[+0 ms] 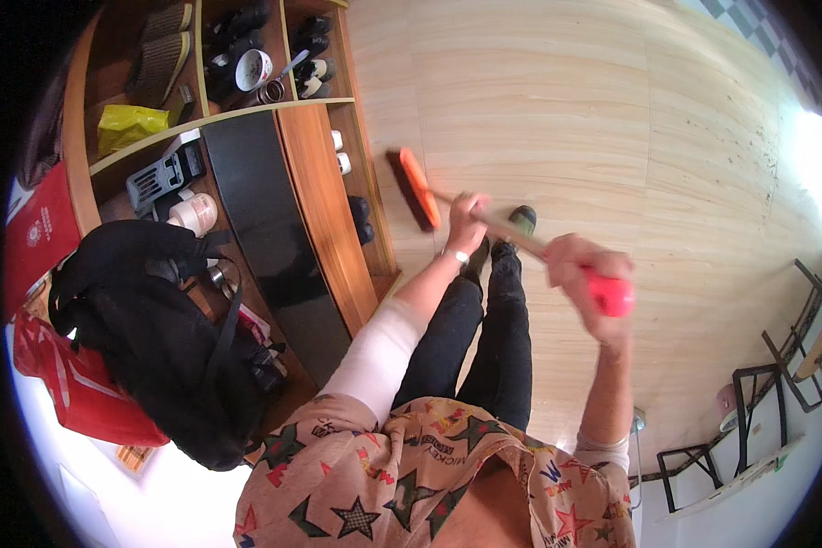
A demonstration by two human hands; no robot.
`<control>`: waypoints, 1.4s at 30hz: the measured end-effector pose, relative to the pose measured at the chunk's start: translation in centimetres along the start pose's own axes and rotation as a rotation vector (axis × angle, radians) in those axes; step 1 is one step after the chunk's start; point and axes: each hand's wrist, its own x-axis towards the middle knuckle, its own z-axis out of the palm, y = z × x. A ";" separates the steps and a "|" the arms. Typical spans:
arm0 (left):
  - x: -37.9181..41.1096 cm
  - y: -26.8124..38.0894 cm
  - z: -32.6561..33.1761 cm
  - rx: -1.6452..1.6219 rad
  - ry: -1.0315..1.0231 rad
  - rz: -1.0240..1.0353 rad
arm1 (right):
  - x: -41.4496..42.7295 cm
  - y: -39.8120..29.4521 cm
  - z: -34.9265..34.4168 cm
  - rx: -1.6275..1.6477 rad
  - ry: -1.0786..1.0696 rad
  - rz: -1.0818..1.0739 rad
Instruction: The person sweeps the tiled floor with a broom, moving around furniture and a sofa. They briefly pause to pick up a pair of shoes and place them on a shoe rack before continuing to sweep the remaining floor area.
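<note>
A broom with an orange head [421, 188] and dark bristles rests on the tiled floor beside the base of a wooden shoe cabinet. Its pale handle runs diagonally across in front of my feet. My left hand [467, 222] grips the lower part of the handle, not far above the broom head. Nearer the camera, my right hand [586, 281] is closed around the upper end, by the blurred pink-red end of the handle [611, 293].
On the left, the cabinet [329, 219] holds shoes, a bowl [253, 70] and a yellow bag [130, 127]. A black backpack [157, 342] and a red bag [96, 404] lie nearer. Black metal frames [743, 411] stand at the lower right.
</note>
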 end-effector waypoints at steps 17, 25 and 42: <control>6.5 17.8 13.0 -0.725 -0.651 0.185 | 2.8 -13.7 2.1 -0.574 0.675 0.104; 16.1 18.6 -5.3 -0.392 -0.546 0.352 | 8.1 -20.0 2.9 -0.296 0.538 -0.193; 40.0 -2.3 -17.7 -0.028 0.019 0.043 | 41.0 -5.6 7.0 -0.033 -0.017 -0.018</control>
